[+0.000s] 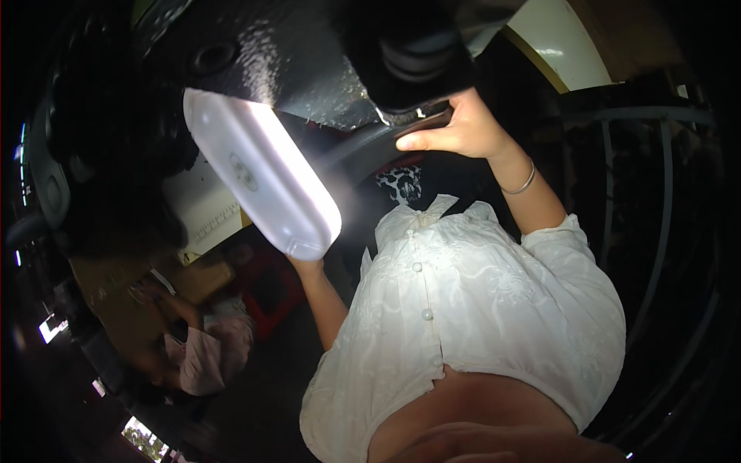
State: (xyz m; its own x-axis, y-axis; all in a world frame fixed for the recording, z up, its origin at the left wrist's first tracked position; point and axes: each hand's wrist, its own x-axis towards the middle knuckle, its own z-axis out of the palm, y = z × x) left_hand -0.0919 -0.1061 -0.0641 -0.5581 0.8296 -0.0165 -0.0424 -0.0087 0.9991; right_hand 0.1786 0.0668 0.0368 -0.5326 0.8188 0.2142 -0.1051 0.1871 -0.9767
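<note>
Reaching up, your left hand (306, 265) carries the glowing white oblong plastic work lamp (262, 170). It sits at about ten o'clock from your chest, slanted so its lit face is turned toward the wet black textured metal underside (293, 62) overhead. That tilt looks chosen to throw light onto the spot where your other hand works. Only the heel of the left hand shows below the lamp's lower end. Its fingers are hidden behind the casing, though the lamp hangs from nothing else, so it is evidently closed around that end.

Your right hand (455, 127), at one o'clock, is curled tightly over the edge of a dark curved metal bracket (370, 150). The fingers are hooked out of sight on top and the thumb lies flat along the lower rim, seemingly to steady or feel the part. A thin silver bangle (521, 185) circles that wrist. Just above the knuckles, at twelve o'clock, hangs a black ribbed cylindrical fitting (417, 54).

Between your arms a scrap of leopard-patterned cloth (401, 184) shows. Down at eight o'clock, well apart from you, another person in a pink top (204, 351) bends near a red object (270, 289) too dim to identify.
</note>
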